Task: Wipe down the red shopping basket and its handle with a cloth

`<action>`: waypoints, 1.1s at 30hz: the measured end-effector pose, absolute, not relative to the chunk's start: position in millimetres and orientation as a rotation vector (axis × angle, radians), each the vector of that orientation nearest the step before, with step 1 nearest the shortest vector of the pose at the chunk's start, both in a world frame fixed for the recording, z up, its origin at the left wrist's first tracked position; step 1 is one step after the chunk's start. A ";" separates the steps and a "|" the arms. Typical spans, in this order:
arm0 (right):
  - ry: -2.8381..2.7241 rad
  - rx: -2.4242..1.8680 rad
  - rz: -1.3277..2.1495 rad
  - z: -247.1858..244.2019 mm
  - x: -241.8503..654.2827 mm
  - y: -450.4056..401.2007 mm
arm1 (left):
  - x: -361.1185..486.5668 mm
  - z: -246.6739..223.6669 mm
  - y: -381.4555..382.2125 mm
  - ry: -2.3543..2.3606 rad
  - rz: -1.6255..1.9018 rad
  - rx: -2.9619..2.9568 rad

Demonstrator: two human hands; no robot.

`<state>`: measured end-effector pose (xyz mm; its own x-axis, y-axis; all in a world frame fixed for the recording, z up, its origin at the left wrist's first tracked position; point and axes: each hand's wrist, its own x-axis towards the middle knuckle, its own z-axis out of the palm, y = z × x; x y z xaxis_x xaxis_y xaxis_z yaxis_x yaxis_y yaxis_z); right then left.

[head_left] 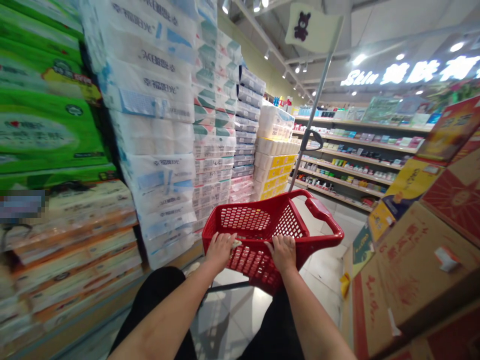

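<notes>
Left hand [221, 251] and right hand [284, 253] both grip the near rim of a red plastic shopping basket [285, 201], closed around it, beside stacked toilet paper packs [157, 135].

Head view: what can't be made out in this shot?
All in the head view:
Red basket: rim partly covered by the left hand and right hand.
Pale bit beside the left hand: too small to identify.
Patch on the stacked packs: pixelated.
Goods on the far shelves: labels too small.
Cardboard boxes: cut off by the right edge.
</notes>
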<state>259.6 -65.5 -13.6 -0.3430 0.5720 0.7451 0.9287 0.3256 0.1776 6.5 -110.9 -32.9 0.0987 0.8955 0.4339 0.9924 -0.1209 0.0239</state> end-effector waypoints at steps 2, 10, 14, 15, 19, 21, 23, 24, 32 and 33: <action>-2.027 -1.318 -0.818 -14.6 259.2 -65.6 | 1.2 -34.5 -112.5 -1.900 -0.531 -2.096; -2.047 -1.282 -0.849 -14.6 269.6 -69.3 | 25.4 -40.9 -121.4 -1.989 -0.635 -1.997; -2.073 -1.277 -0.861 -13.6 278.3 -71.0 | 34.4 -47.4 -127.3 -2.008 -0.658 -1.995; -2.079 -1.279 -0.864 -13.0 279.5 -71.5 | 35.4 -49.0 -127.5 -2.011 -0.667 -1.995; -2.079 -1.281 -0.884 -10.6 281.0 -74.0 | 36.9 -50.5 -125.7 -2.024 -0.687 -2.016; -2.071 -1.284 -0.899 -10.2 281.6 -75.4 | 37.1 -48.0 -125.1 -2.021 -0.682 -2.037; -2.066 -1.292 -0.914 -10.5 283.3 -76.8 | 38.0 -44.8 -125.5 -2.014 -0.674 -2.051; -2.065 -1.295 -0.920 -10.8 284.5 -77.5 | 38.8 -43.4 -126.0 -2.008 -0.671 -2.057; -2.051 -1.295 -0.885 -13.6 294.5 -79.5 | 47.0 -36.7 -130.9 -1.997 -0.656 -2.048; -2.047 -1.295 -0.874 -13.9 294.9 -79.2 | 48.1 -35.4 -130.5 -2.002 -0.646 -2.043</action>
<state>294.9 -79.2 -13.9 -0.3778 0.5549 0.7412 0.9191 0.3214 0.2279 48.1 -130.5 -35.4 -0.0178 0.8950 0.4457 0.9867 -0.0563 0.1526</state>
